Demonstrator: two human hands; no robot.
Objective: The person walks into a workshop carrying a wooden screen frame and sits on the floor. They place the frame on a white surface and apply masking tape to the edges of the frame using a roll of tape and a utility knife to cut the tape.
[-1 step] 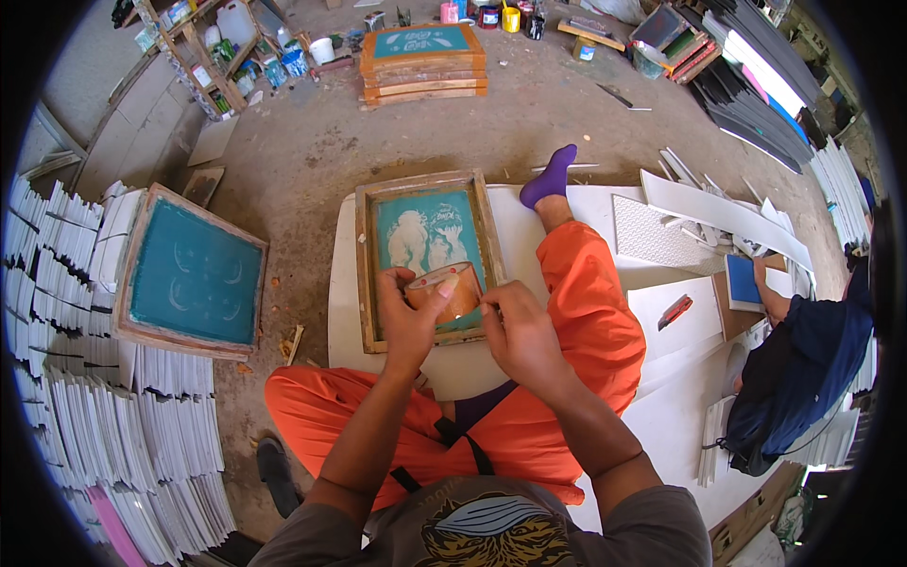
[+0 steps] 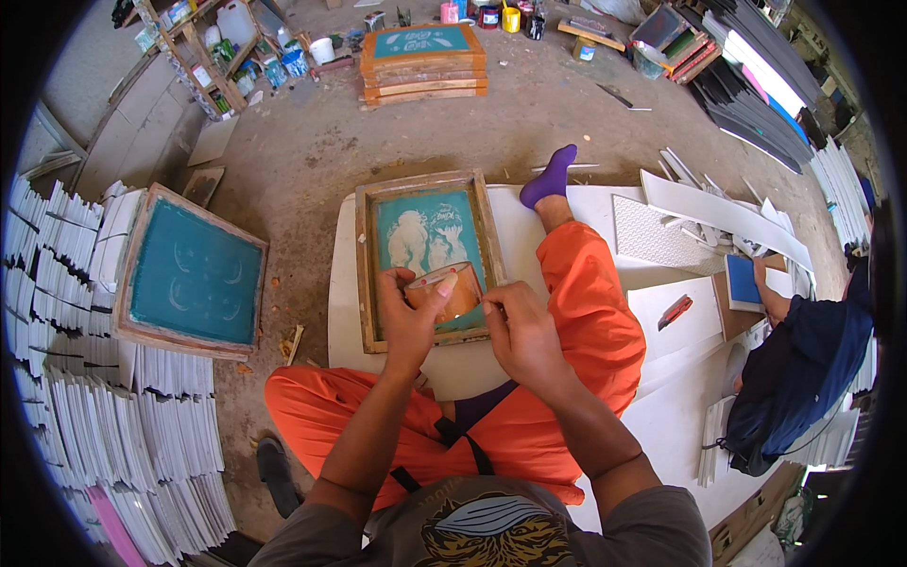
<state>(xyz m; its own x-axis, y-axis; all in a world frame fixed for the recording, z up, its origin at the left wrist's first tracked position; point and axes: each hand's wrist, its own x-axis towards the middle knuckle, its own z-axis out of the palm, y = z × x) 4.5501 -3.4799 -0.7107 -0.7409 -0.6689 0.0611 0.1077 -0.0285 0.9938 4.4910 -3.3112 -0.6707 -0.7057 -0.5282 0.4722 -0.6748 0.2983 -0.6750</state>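
Note:
My left hand [image 2: 409, 319] grips a roll of tape [image 2: 456, 296], orange-brown and glossy, tilted so that its pale inner ring shows. At the roll's right edge, my right hand [image 2: 522, 333] has thumb and forefinger pinched together; whatever lies between them is too small to make out. Beneath both hands, a wooden-framed printing screen [image 2: 489, 215] lies on a white board [image 2: 345, 274]. Its teal mesh [image 2: 389, 210] carries pale figures and lettering, and the hands and roll cover its lower part.
Another teal screen [image 2: 198, 269] leans by stacked white sheets [image 2: 142, 406] at left. More screens [image 2: 423, 71] are piled ahead on the floor. To the right are a red cutter [image 2: 675, 311], white offcuts [image 2: 727, 217] and another person's arm [image 2: 773, 300] beside a blue pad [image 2: 743, 280].
My right fingertips have shifted very slightly at the edge of the tape roll. The left hand and the screen stay in place.

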